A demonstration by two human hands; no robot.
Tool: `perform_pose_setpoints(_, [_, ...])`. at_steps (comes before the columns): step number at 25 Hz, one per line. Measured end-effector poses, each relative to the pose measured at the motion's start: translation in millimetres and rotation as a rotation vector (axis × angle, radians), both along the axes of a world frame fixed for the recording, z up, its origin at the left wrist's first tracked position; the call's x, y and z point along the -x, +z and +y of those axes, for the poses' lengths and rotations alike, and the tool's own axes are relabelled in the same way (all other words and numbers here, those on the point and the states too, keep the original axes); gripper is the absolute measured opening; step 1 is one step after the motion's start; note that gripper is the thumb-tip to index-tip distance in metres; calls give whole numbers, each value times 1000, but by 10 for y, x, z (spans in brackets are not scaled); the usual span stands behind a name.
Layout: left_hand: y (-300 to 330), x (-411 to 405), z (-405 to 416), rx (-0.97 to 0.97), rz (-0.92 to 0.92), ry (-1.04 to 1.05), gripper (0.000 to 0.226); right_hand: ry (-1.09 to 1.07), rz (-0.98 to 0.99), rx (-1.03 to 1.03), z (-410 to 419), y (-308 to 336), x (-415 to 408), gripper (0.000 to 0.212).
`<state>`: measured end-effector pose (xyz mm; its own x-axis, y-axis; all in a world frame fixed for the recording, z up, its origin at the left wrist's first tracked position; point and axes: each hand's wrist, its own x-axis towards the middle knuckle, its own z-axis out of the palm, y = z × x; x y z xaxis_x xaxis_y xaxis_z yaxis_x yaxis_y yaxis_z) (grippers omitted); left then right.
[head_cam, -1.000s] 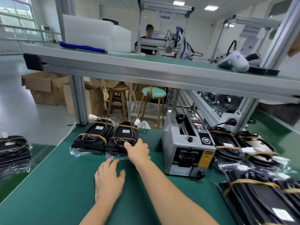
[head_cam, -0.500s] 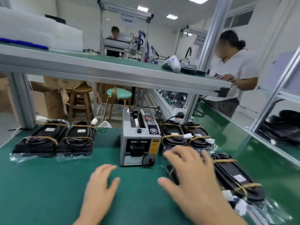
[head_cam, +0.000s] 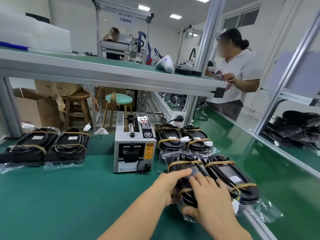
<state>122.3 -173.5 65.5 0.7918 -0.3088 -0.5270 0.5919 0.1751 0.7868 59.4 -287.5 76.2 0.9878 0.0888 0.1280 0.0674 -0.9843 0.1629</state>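
a green bench top (head_cam: 69,196) fills the lower frame, under a grey-framed upper shelf (head_cam: 103,70) in a bright workshop. both forearms come in from the bottom edge and slant up toward the right of centre.

the left hand (head_cam: 164,186) sits at the left flank of the black bagged unit (head_cam: 185,159), thumb laid flat along its top and pointing right. the other fingers are tucked down its side and cannot be made out. the right hand (head_cam: 211,203) lies over the unit's near half, palm down, fingers spread across the top. its thumb hooks round the near end by the crumpled plastic. both hands are closed on the unit, one at the side and one at the near end.

the unit lies low and right of centre, on the bench. it is a long oval housing lying flat, its long axis running from the near edge up into the frame and leaning a little left. the far end points toward the tape dispenser (head_cam: 133,153). tan rubber bands (head_cam: 183,163) cross it.

a second unit (head_cam: 230,177) lies just to its right, parallel. two more units (head_cam: 170,139) sit behind it, and another pair (head_cam: 69,146) at mid left. a person in a white top (head_cam: 242,75) stands at upper right.
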Motion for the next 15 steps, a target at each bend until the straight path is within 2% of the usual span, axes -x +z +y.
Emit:
perform_pose_setpoints(2, [11, 0, -67, -5, 20, 82, 34, 16, -13, 8, -10, 33, 26, 83])
perform_pose_setpoints(5, [63, 75, -29, -4, -10, 178, 38, 71, -64, 11, 64, 221, 166, 80])
perform_pose_setpoints(8, [197, 189, 209, 111, -10, 168, 33, 190, -293, -66, 69, 455, 361, 80])
perform_pose_setpoints(9, [229, 227, 332, 166, 6, 164, 25, 233, -362, -163, 63, 522, 406, 82])
perform_pose_setpoints(11, [263, 355, 613, 301, 46, 179, 18, 236, -411, -489, 59, 633, 468, 88])
perform_pose_setpoints(13, [267, 547, 860, 455, 73, 221, 27, 202, -372, -857, 144, 630, 513, 84])
perform_pose_setpoints(15, [225, 720, 1019, 579, 93, 293, 39, 174, -305, -1129, 324, 499, 531, 86])
